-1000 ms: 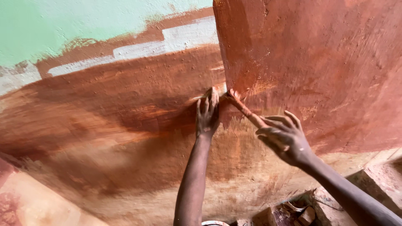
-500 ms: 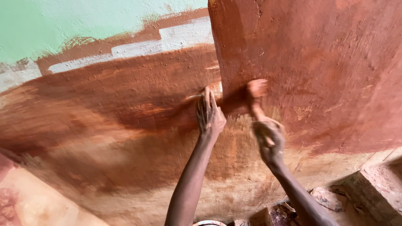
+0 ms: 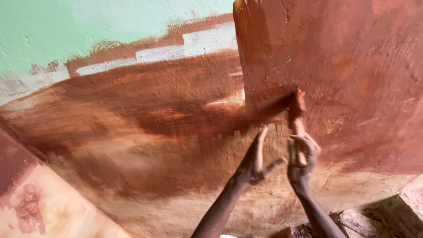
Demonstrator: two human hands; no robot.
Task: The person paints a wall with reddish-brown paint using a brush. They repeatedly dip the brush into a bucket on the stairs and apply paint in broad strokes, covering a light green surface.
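Observation:
My right hand [image 3: 301,161] grips the handle of a paint-coated brush [image 3: 297,110], whose reddish head presses on the wall at the inner corner. My left hand [image 3: 256,159] is raised just left of it, fingers spread, palm near the wet brown-red wall [image 3: 145,123] and holding nothing. Both hands are smeared with the same reddish paint. The brush points upward, its tip on the right-hand wall face [image 3: 343,66].
Above the painted band the wall is pale green [image 3: 66,31] with a white strip [image 3: 194,46]. Rubble and broken masonry [image 3: 374,218] lie at the bottom right. A lighter orange surface [image 3: 53,207] runs along the lower left.
The brush has swung from a slant to upright and shifted right onto the right wall face. My left hand has dropped lower and come off the corner.

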